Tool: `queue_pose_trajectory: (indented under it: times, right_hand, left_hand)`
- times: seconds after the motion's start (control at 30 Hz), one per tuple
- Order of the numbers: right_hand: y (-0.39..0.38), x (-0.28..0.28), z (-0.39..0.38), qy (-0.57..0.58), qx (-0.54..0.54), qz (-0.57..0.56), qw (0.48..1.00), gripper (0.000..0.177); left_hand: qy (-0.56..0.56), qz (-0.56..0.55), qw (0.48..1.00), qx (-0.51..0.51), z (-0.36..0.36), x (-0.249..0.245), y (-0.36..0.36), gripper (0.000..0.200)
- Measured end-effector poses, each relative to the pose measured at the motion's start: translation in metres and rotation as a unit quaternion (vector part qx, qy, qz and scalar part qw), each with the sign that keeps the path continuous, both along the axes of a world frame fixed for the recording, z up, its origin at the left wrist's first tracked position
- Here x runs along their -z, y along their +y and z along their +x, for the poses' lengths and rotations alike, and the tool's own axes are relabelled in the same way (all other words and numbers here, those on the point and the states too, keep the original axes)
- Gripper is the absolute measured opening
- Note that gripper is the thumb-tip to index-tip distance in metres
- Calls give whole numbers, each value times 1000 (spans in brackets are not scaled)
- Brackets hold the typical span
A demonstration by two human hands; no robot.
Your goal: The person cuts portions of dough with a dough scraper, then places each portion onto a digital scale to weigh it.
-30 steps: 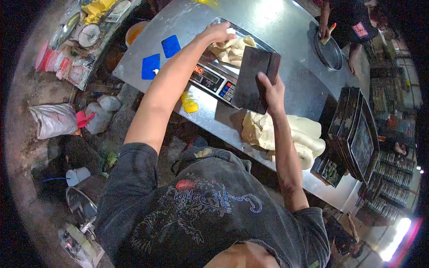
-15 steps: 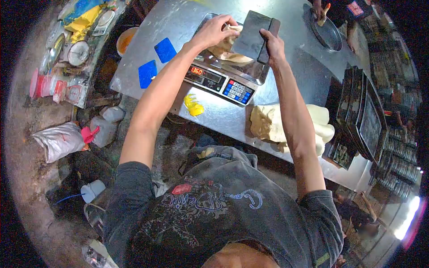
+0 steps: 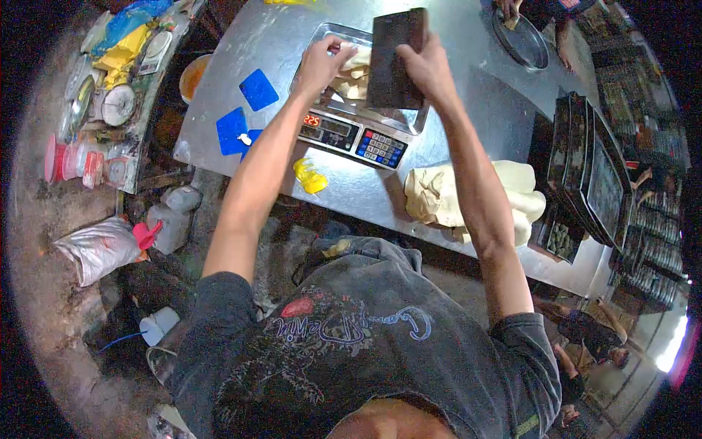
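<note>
A pale piece of dough (image 3: 352,82) lies in the steel pan of a digital scale (image 3: 344,135), which stands on the far half of a metal worktop (image 3: 468,110). The left hand (image 3: 322,66) is on this dough, its fingers bent down and closed on the near-left part of it. The right hand (image 3: 428,69) is just beside it and holds a dark flat scraper (image 3: 391,58). Its fingers are wrapped around the right edge, and the blade stands nearly upright over the pan, hiding part of the dough. I cannot tell whether the blade touches the dough.

The display of the scale shows red digits, with a blue keypad to the right of them. On the worktop to the right of the scale, near the front edge, rests a big mass of dough (image 3: 439,194). To the left of the scale lie two blue cards (image 3: 258,89), and a yellow lump (image 3: 309,175) sits at the front edge. At the far side there is a round pan (image 3: 521,40), with another person's hand (image 3: 508,9) at it. Dark trays (image 3: 585,175) are stacked at the right end.
</note>
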State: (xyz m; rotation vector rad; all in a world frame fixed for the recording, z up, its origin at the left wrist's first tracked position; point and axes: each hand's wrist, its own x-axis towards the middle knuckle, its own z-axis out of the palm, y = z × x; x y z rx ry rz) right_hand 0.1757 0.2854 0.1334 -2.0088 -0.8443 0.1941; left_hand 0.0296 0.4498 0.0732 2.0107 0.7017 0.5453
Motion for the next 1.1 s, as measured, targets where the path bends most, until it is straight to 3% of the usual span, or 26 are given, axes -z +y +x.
queue_pose_trajectory:
  times: [0.1, 0.17, 0.53, 0.57, 0.67, 0.8, 0.93, 1.0, 1.1]
  right_hand:
    - [21, -17, -37, -47, -14, -98, 994, 56]
    - [34, -8, -43, -104, -32, -94, 990, 49]
    - [87, 24, -36, -88, -18, -182, 979, 53]
    - [89, 27, -27, -71, -16, -206, 976, 67]
    - [81, 34, -13, -31, 3, -214, 976, 66]
    - [68, 45, -5, 11, 8, -190, 982, 64]
    - [51, 34, -6, 41, -43, -79, 995, 57]
    - [42, 18, -9, 11, -55, -16, 998, 49]
    - [41, 2, -27, -54, -73, 23, 996, 48]
  left_hand:
    - [-52, -107, 992, -44, -4, 6, -10, 36]
    - [-87, -224, 969, -66, -8, 8, -15, 30]
    - [-140, -334, 931, -54, -26, 55, -6, 31]
    - [-203, -415, 886, -30, -35, 50, -14, 31]
    - [-309, -481, 819, -39, -56, 54, -36, 32]
    - [-314, -466, 826, -47, -77, 51, -61, 36]
    - [-243, -411, 858, -187, -67, 63, -52, 26]
    - [-216, -324, 895, -218, -53, 86, -35, 33]
    - [-177, -222, 932, -224, -45, 65, -36, 33]
